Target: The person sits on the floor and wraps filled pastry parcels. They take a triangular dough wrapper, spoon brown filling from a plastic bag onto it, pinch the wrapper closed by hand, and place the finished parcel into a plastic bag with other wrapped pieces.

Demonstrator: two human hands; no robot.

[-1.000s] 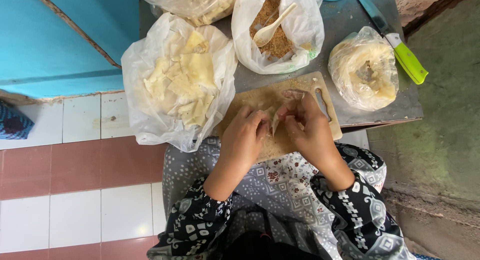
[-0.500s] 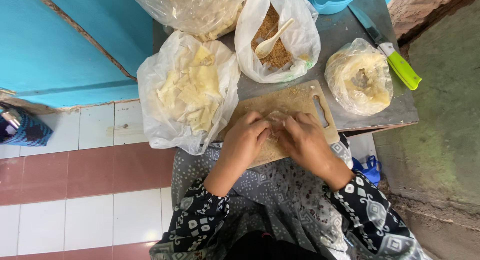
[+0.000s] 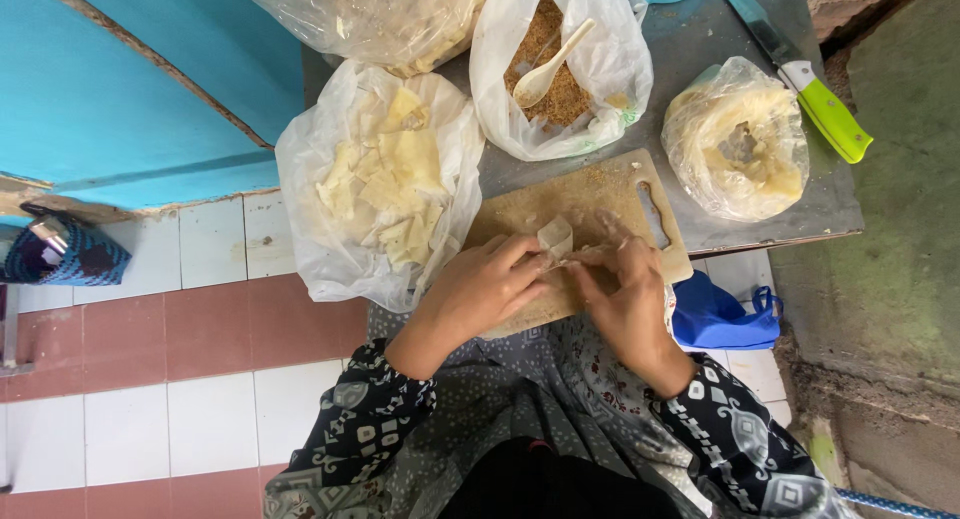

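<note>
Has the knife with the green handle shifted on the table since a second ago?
No. The knife lies by the far right table edge, beside the bagged dough roll, as before. Only the camera shifted.

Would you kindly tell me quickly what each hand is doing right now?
Left hand: closed, pinching the thin pale pastry wrapper over the wooden cutting board.
Right hand: closed on the same wrapper, fingers curled.
</note>
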